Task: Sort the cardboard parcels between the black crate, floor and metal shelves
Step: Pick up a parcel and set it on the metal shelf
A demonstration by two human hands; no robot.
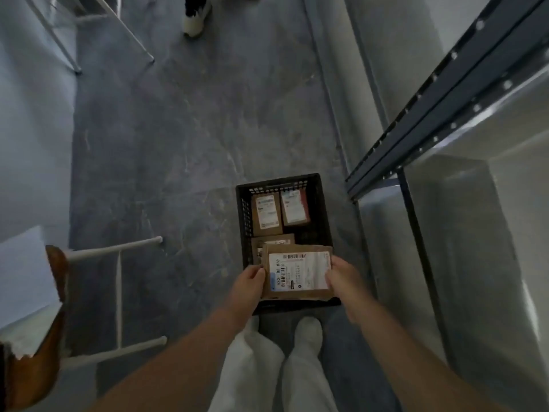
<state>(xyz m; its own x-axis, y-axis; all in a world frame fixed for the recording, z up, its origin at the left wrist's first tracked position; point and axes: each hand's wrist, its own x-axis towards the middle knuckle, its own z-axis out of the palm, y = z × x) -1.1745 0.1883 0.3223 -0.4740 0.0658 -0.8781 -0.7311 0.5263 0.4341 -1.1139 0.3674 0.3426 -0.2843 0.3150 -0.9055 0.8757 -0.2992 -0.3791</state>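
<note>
A black plastic crate (244, 221) stands on the grey floor just in front of my feet. I hold a flat cardboard parcel (309, 288) with a white label over its near end, my left hand (249, 285) on the left edge and my right hand (344, 281) on the right edge. Inside the crate lie two labelled parcels side by side at the far end, one on the left (266, 215) and one on the right (294, 208). A third parcel (274, 240) shows partly under the held one.
Metal shelves (445, 93) with dark frames and pale boards rise on the right. A white-legged stool with a brown seat (47, 322) and white paper stands at the left. Another person's shoe (196, 16) is at the top. More white legs (118, 34) stand at the top left.
</note>
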